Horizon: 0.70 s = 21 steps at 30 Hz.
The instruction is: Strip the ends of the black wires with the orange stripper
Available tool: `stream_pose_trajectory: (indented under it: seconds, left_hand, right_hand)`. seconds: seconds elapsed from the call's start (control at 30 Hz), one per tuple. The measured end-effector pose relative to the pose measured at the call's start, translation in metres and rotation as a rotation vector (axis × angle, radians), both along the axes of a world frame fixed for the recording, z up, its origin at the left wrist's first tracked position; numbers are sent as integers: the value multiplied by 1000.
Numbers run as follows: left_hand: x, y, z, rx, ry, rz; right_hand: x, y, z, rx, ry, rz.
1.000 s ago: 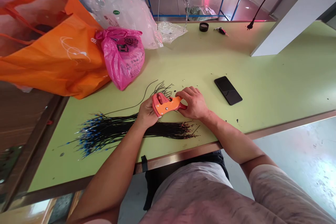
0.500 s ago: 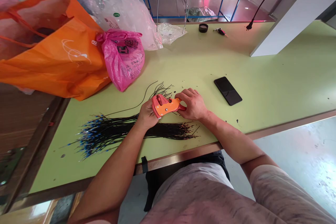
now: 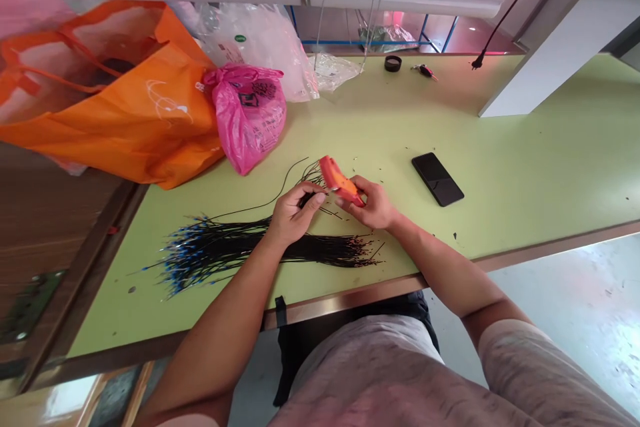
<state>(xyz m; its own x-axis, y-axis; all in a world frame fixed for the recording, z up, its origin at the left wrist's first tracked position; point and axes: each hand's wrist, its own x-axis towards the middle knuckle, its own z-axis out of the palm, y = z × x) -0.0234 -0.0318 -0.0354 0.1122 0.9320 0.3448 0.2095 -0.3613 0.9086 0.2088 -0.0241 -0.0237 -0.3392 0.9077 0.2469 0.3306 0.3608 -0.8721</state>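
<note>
Right hand [image 3: 376, 207]: closed round orange hand tool [image 3: 339, 180]. Left hand [image 3: 294, 215]: curled, pinching black wires [image 3: 314, 177]; steady grip, ends kept aligned, advisable.

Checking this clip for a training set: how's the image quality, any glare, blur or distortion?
Head view: glare whitens the floor at right; the table is lit fairly evenly; wide-angle distortion stretches the frame's edges; the orange tool looks slightly soft.
</note>
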Motion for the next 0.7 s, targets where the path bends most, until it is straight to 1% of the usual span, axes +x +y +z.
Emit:
stream_pose_trajectory:
  seconds: [0.03, 0.1, 0.2, 0.33, 0.47, 0.5, 0.53, 0.6, 0.63, 0.67, 0.7]
  left_hand:
    - [1, -1, 2, 6, 8, -1]
    - [3, -1, 4, 17, -3, -5]
    - [10, -2, 7, 1, -8, -47]
    - [23, -3, 11, -9, 22, -166]
    - [24, 11, 12, -92, 70, -278]
    - [23, 15, 12, -110, 72, -308]
    - [22, 18, 13, -133, 67, -328]
    - [22, 22, 13, -171, 37, -335]
    - [23, 23, 13, -189, 27, -356]
    - [24, 23, 13, -198, 7, -358]
    - [24, 24, 12, -202, -4, -370]
  right_hand:
    - [1, 2, 1, -22, 86, -5]
    - [4, 7, 3, -53, 200, -58]
    - [9, 9, 6, -69, 260, -64]
    - [17, 3, 8, -71, 205, -89]
    - [24, 11, 2, -44, 67, -180]
    - [25, 14, 1, -50, 23, -179]
    - [24, 16, 1, -24, 31, -221]
    - [23, 16, 5, -13, -29, -206]
    - [23, 15, 7, -9, -54, -225]
    - [22, 14, 10, -14, -59, -281]
    - [22, 12, 13, -39, -75, -293]
